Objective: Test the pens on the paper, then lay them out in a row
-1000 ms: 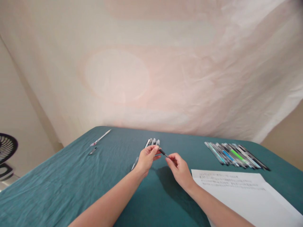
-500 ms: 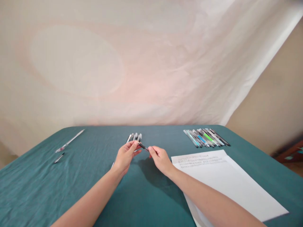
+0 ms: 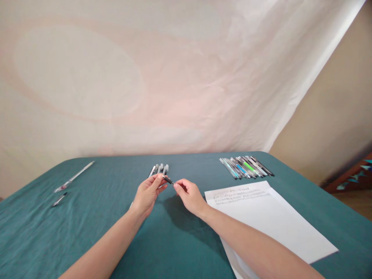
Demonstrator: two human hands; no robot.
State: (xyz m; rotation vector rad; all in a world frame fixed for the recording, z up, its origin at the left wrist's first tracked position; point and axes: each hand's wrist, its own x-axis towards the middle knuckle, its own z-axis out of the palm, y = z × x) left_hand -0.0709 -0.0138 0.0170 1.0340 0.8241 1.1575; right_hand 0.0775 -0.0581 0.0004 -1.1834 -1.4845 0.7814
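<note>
A dark-gripped pen (image 3: pixel 168 179) is held out over the middle of the table between my two hands. My left hand (image 3: pixel 147 194) pinches it between thumb and fingers. On its other end, the thumb and fingers of my right hand (image 3: pixel 189 197) close at the narrow tip. Just behind my left hand lie several pens (image 3: pixel 160 169), their lower ends partly hidden by the fingers. A white sheet of paper (image 3: pixel 276 223) with rows of scribbled marks near its top lies under my right forearm.
Several pens (image 3: pixel 244 168), some with blue and green parts, lie side by side at the back right. On the left rest a long clear pen (image 3: pixel 74 177) and a short dark-ended piece (image 3: pixel 59 199), perhaps a cap. A teal cloth (image 3: pixel 186 263) covers the table.
The view has turned a little to the right, so everything sits farther left. My right fingers are now closer to the pen's tip, while my left hand keeps its pinch.
</note>
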